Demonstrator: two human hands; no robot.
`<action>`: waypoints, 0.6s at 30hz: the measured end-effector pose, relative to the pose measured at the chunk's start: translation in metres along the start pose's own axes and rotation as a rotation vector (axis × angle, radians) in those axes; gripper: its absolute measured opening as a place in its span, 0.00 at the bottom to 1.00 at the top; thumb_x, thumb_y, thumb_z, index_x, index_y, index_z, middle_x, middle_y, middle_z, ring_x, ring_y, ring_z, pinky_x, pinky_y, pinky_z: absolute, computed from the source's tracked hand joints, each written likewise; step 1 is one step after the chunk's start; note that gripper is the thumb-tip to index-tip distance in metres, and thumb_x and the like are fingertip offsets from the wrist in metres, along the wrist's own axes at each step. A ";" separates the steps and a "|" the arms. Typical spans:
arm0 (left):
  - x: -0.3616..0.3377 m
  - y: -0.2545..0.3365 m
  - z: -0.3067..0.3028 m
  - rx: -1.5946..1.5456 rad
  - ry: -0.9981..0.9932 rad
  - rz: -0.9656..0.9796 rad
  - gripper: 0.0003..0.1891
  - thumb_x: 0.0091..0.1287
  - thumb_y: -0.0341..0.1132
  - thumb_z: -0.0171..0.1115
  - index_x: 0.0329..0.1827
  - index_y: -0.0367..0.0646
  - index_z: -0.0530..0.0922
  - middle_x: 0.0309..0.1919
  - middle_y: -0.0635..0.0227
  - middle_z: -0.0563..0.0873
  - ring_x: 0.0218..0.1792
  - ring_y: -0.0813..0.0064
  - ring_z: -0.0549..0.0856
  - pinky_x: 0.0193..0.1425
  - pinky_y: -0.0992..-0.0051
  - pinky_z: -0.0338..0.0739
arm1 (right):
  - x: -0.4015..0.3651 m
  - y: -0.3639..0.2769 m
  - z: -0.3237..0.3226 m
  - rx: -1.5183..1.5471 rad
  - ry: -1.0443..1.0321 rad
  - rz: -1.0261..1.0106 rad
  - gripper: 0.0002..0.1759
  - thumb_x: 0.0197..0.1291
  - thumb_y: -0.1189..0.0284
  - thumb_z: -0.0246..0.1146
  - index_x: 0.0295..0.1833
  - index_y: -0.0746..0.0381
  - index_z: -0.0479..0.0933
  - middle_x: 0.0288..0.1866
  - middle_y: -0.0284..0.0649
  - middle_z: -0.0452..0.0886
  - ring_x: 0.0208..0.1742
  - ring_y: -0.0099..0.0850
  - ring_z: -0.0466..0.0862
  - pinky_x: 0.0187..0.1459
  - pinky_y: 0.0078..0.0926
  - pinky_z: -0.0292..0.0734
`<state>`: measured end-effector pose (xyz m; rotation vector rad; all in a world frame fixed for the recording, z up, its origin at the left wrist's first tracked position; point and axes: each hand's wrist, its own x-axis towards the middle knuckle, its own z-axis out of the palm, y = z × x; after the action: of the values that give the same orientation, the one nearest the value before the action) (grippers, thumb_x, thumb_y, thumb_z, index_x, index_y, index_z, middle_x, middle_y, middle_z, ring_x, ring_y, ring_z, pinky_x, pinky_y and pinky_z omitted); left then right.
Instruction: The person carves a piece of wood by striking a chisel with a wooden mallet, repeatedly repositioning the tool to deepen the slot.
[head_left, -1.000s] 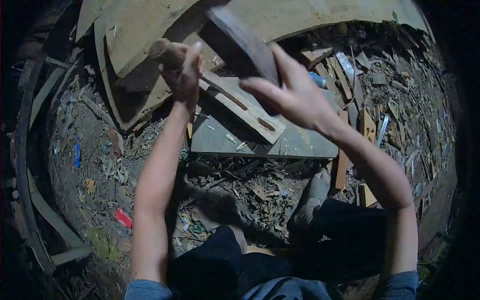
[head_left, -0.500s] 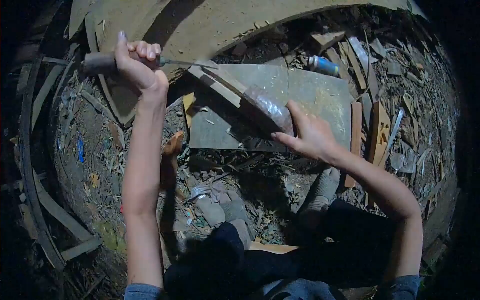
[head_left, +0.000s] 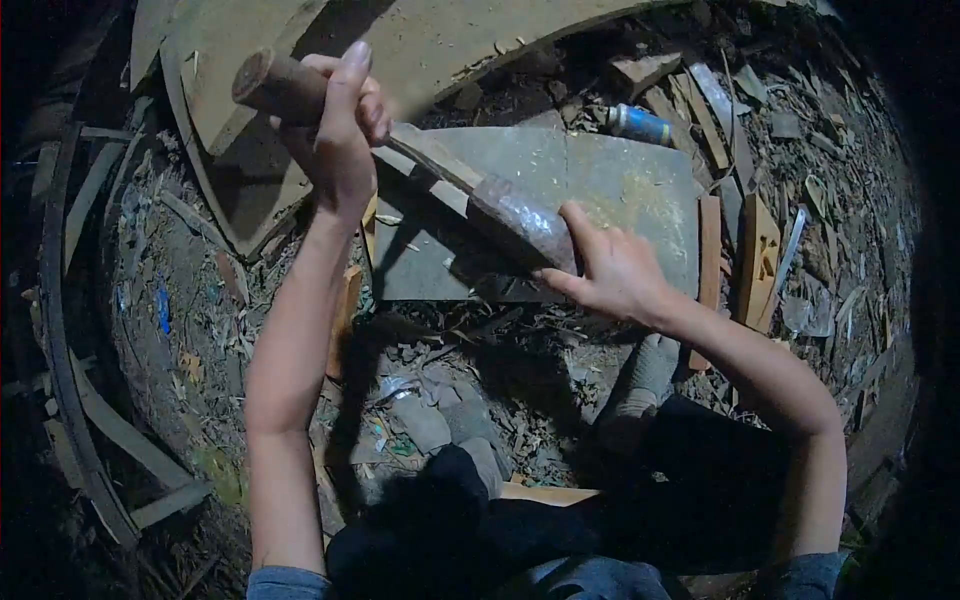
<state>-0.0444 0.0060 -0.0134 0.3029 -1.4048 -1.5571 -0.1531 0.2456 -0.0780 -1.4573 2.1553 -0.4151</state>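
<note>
A pale wooden bar [head_left: 449, 196] lies aslant on a flat grey board [head_left: 620, 170], which seems to serve us as a firm base above the littered ground [head_left: 205, 330]. Our hands are apart: the left hand [head_left: 345, 130] wraps the handle of a wooden-handled tool [head_left: 270, 85], its dark shank running down along the bar, a full grip that likely lets us steer it. Our right hand [head_left: 620, 275] clasps a dark block [head_left: 515, 213] by its lower end, thumb opposite fingers, probably to steady it over the bar; we cannot tell whether the tool's tip meets it. At the board's upper right edge, a blue-labelled can [head_left: 638, 125] lies on its side, its contents, if any, hidden from us. Beside the board, a brown plank [head_left: 708, 260] and a notched wooden piece [head_left: 762, 265] rest among scraps
</note>
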 end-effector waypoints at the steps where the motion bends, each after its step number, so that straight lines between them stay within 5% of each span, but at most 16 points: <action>1: 0.000 -0.001 0.001 0.001 0.018 -0.008 0.13 0.65 0.31 0.65 0.25 0.43 0.70 0.12 0.73 0.69 0.12 0.84 0.67 0.17 0.79 0.63 | 0.000 0.000 0.000 0.016 -0.014 0.000 0.35 0.56 0.47 0.63 0.55 0.63 0.63 0.28 0.55 0.82 0.33 0.57 0.84 0.36 0.53 0.77; 4: -0.002 0.004 0.010 0.212 -0.035 -0.050 0.15 0.69 0.37 0.59 0.28 0.47 0.63 0.15 0.75 0.65 0.15 0.82 0.63 0.24 0.76 0.63 | -0.001 -0.001 0.001 -0.021 0.001 0.003 0.36 0.55 0.47 0.63 0.56 0.63 0.62 0.28 0.55 0.83 0.33 0.57 0.84 0.36 0.53 0.77; 11: -0.005 -0.014 0.019 0.346 0.003 0.119 0.10 0.64 0.30 0.65 0.27 0.42 0.72 0.14 0.73 0.73 0.13 0.84 0.72 0.17 0.80 0.65 | 0.003 0.011 0.011 0.034 0.065 -0.028 0.39 0.56 0.45 0.63 0.59 0.65 0.63 0.34 0.58 0.83 0.34 0.56 0.84 0.37 0.50 0.78; 13: -0.007 -0.005 0.028 0.372 0.054 0.068 0.09 0.62 0.28 0.65 0.28 0.43 0.73 0.15 0.74 0.75 0.14 0.85 0.72 0.17 0.81 0.66 | 0.019 0.019 0.016 0.480 0.192 -0.012 0.40 0.56 0.45 0.65 0.60 0.67 0.66 0.40 0.56 0.83 0.34 0.49 0.86 0.38 0.44 0.79; 14: -0.005 -0.011 0.021 0.364 0.032 0.043 0.12 0.63 0.33 0.66 0.22 0.44 0.74 0.19 0.80 0.78 0.21 0.85 0.77 0.28 0.77 0.71 | 0.023 0.020 0.006 0.469 0.204 -0.032 0.40 0.56 0.45 0.65 0.60 0.67 0.66 0.40 0.56 0.83 0.34 0.49 0.86 0.38 0.44 0.79; 16: -0.004 -0.018 0.017 0.416 -0.001 0.135 0.09 0.62 0.26 0.65 0.28 0.45 0.72 0.17 0.76 0.75 0.16 0.86 0.73 0.19 0.81 0.67 | 0.021 -0.011 -0.042 0.844 0.114 0.166 0.40 0.55 0.46 0.67 0.59 0.70 0.68 0.44 0.54 0.82 0.37 0.42 0.85 0.39 0.37 0.80; 18: -0.007 -0.017 0.015 0.375 0.033 0.133 0.09 0.62 0.30 0.66 0.26 0.43 0.74 0.19 0.74 0.78 0.19 0.84 0.76 0.24 0.77 0.69 | 0.030 -0.035 -0.077 0.612 0.528 -0.226 0.38 0.56 0.49 0.67 0.60 0.69 0.68 0.42 0.54 0.82 0.36 0.40 0.86 0.38 0.34 0.80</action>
<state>-0.0598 0.0181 -0.0268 0.4477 -1.6535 -1.1718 -0.1783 0.2026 -0.0029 -1.3149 1.9432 -1.5336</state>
